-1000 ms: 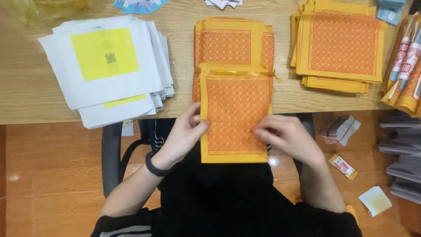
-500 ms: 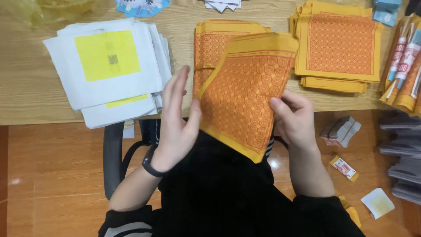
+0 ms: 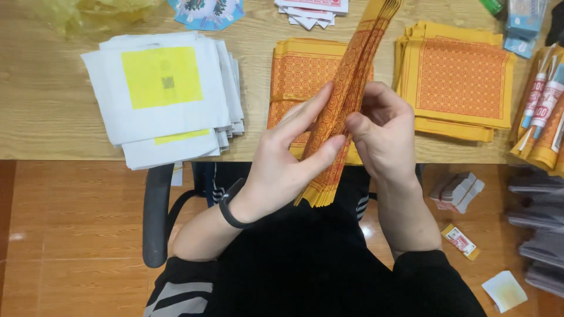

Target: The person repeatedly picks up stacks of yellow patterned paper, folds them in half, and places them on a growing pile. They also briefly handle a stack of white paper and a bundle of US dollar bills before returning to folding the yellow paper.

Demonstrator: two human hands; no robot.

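Gripping a thick sheaf of orange-and-yellow patterned paper sheets (image 3: pixel 346 111) edge-on, both hands work above the person's lap, just off the near edge of the light wooden table (image 3: pixel 47 105). The sheaf stands nearly on edge, its long axis running from the lower end near the lap up and away to the right, past the table's far edge. The left hand (image 3: pixel 288 170), wearing a black wristband (image 3: pixel 232 205), lies flat along the sheaf's left face, fingers extended and thumb pressed near the lower part. The right hand (image 3: pixel 382 135) pinches the right face, thumb and curled fingers clamped on the sheets. Both hands touch the sheaf; neither is nearer.

On the floor to the right lie a small orange-and-white packet (image 3: pixel 461 240) and a pale paper scrap (image 3: pixel 504 290).

On the table behind the hands, a flat stack of matching orange sheets (image 3: pixel 296 76) rests at the near edge. Right of it sits a second, taller orange stack (image 3: pixel 458 79). Left, a pile of white square sheets with yellow centre panels (image 3: pixel 161 94) lies fanned. At the right edge, bundled orange packets with white-and-red strips (image 3: pixel 543 111) lean. Along the far edge: a crumpled yellow plastic bag (image 3: pixel 88 12) and a blue printed card (image 3: pixel 205 12).
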